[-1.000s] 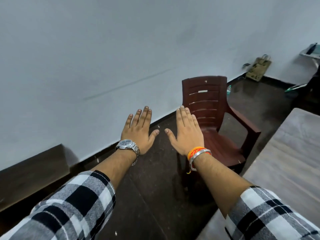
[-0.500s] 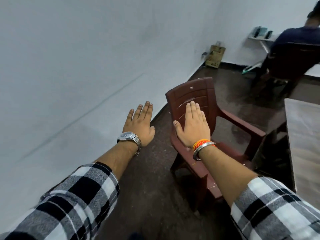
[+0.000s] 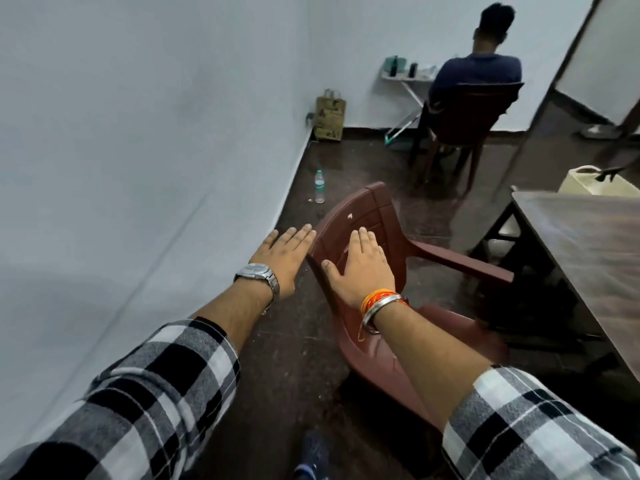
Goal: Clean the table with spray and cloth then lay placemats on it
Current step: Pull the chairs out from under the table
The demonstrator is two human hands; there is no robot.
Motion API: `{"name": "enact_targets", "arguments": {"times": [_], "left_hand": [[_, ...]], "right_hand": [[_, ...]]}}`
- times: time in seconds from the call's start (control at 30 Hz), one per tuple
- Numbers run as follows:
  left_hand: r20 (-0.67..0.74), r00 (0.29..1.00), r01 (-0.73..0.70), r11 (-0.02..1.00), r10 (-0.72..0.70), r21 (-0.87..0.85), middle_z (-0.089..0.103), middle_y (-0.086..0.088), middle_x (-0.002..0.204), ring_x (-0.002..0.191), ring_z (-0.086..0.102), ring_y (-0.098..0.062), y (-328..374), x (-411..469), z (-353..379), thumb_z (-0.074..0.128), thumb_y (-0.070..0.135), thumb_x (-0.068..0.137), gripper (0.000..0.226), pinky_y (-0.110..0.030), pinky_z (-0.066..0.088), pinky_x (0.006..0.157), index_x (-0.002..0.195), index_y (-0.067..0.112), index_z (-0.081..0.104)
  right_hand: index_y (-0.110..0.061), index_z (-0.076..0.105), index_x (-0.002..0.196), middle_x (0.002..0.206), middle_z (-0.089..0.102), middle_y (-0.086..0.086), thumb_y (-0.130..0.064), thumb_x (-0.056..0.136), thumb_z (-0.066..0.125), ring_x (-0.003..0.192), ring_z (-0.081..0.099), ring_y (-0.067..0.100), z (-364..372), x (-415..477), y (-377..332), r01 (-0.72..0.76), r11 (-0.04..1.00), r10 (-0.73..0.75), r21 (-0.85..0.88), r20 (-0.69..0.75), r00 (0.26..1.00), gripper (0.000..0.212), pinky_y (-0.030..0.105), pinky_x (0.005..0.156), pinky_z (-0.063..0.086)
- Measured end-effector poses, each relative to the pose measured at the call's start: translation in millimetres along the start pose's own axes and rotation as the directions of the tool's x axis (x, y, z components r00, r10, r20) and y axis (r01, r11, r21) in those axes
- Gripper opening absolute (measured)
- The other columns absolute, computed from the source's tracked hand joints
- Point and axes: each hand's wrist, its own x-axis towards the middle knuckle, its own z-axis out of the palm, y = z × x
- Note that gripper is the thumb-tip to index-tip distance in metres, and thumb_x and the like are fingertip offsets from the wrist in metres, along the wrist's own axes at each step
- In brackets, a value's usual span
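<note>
Desk (image 3: 588,244): 1, dark wood-grain top, at 3 o'clock. Its long axis runs from 2 o'clock down towards 4 o'clock. 1 far corner shows; the right side and near end are cut off by the frame.
Left hand (image 3: 284,256): 1, at 9 o'clock of the right hand, palm down, fingers straight and together, holding nothing, pointing to 1 o'clock over the floor (image 3: 294,341).
Right hand (image 3: 363,268): 1, just right of centre, palm down, fingers straight, thumb spread, holding nothing. It lies in front of the chair back; whether it touches cannot be told.
Watch (image 3: 258,275): 1, metal, on the left wrist.
Bangles (image 3: 381,301): orange threads and 1 steel band on the right wrist.
Sleeves (image 3: 138,403): 2, black, white and grey check, at 7 and 5 o'clock, cut off by the frame.
Brown chair (image 3: 367,209): 1, plastic, between hands and desk; seat partly hidden by the right forearm.
Second chair (image 3: 474,112): 1, dark, at 1 o'clock.
Seated person (image 3: 478,69): 1, back turned, on the second chair.
Bottle (image 3: 319,187): 1, clear, upright on the floor at 12 o'clock.
Paper bag (image 3: 329,116): 1, against the wall (image 3: 138,133).
Pale bag (image 3: 595,183): 1, beyond the desk, partly hidden.
Side table (image 3: 405,76): 1, white; items on it too small to make out.
Shoe (image 3: 311,455): 1, blue, at 6 o'clock, blurred.
</note>
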Motion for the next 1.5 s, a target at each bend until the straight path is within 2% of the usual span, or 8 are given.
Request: {"name": "enact_targets", "arguments": {"times": [0.23,0.47,0.87,0.97,1.03,1.1,1.23,1.5], "left_hand": [[0.1,0.972,-0.226,0.966,0.214,0.123,-0.011,0.003,0.17,0.157,-0.001,-0.018,-51.9,120.2,33.6,0.044,0.008,0.102,0.079,-0.041,0.0,0.126,0.16,0.023,-0.007],[0.203,0.874,-0.479,0.85,0.441,0.22,-0.012,0.004,0.17,0.156,-0.002,-0.019,-71.2,230.7,57.4,0.064,0.02,0.094,0.1,-0.041,-0.002,0.124,0.16,0.023,-0.01],[0.264,0.423,-0.878,0.319,0.867,0.358,0.019,0.0,0.168,0.156,0.007,-0.021,-45.1,377.6,77.5,0.032,0.023,0.107,0.051,-0.039,0.003,0.124,0.158,0.019,0.026],[0.235,0.271,-0.916,0.175,0.934,0.361,0.055,0.001,0.147,0.144,0.04,-0.02,-31.3,388.3,87.0,0.046,0.028,0.103,0.039,-0.039,0.016,0.123,0.138,0.018,0.059],[0.163,0.151,-0.92,0.079,0.975,0.383,0.078,0.009,0.101,0.103,0.071,-0.014,-26.7,393.7,93.7,0.079,0.035,0.073,0.022,-0.037,0.04,0.105,0.093,0.024,0.081],[0.138,0.095,-0.923,0.035,0.986,0.384,0.076,0.013,0.073,0.074,0.074,-0.012,-22.7,395.0,97.9,0.081,0.036,0.054,0.016,-0.033,0.046,0.085,0.066,0.025,0.078],[0.245,0.053,-0.938,-0.035,0.968,0.343,0.076,0.002,0.106,0.103,0.069,-0.024,0.2,371.4,87.4,0.047,0.031,0.085,0.032,-0.04,0.044,0.093,0.099,0.02,0.074],[0.2,-0.074,-0.971,-0.116,0.977,0.207,0.071,-0.008,0.117,0.11,0.067,-0.031,85.1,275.7,74.4,0.058,0.028,0.087,0.027,-0.037,0.042,0.096,0.108,0.015,0.068]], "right_hand": [[0.0,0.01,0.149,0.158,0.01,0.017,-0.062,0.084,0.048,0.146,0.006,0.029,60.4,91.3,-29.8,-0.202,0.979,0.2,0.006,0.114,0.973,0.097,0.041,0.118,0.011],[0.0,0.008,0.15,0.158,0.008,0.017,-0.06,0.08,0.05,0.146,0.005,0.029,98.1,150.1,-41.2,-0.388,0.921,0.386,-0.01,0.128,0.913,0.101,0.044,0.118,0.009],[0.003,0.011,0.148,0.154,0.017,0.023,-0.033,0.09,0.052,0.143,0.017,0.034,146.0,245.6,-60.8,-0.835,0.55,0.828,-0.007,0.133,0.544,0.079,0.044,0.116,0.016],[0.004,0.035,0.14,0.139,0.045,0.026,-0.027,0.087,0.059,0.126,0.047,0.034,165.6,251.9,-53.4,-0.882,0.471,0.876,0.033,0.101,0.471,0.066,0.043,0.105,0.038],[0.0,0.065,0.112,0.099,0.071,0.016,-0.031,0.063,0.079,0.084,0.07,0.023,168.4,247.5,-46.3,-0.879,0.476,0.874,0.003,0.113,0.473,0.059,0.031,0.072,0.056],[-0.003,0.071,0.097,0.082,0.072,0.01,-0.031,0.052,0.085,0.066,0.068,0.018,159.7,236.4,-45.8,-0.875,0.484,0.874,-0.027,0.073,0.481,0.055,0.025,0.054,0.054],[0.003,0.041,0.129,0.124,0.054,0.019,-0.008,0.095,0.039,0.11,0.056,0.035,138.5,200.7,-36.5,-0.813,0.577,0.817,-0.077,0.025,0.577,0.035,0.045,0.082,0.049],[-0.009,0.045,0.121,0.116,0.061,0.011,-0.014,0.096,0.031,0.104,0.06,0.035,107.4,69.2,7.9,-0.85,0.478,0.87,-0.222,-0.011,0.493,0.029,0.045,0.075,0.049]]}}
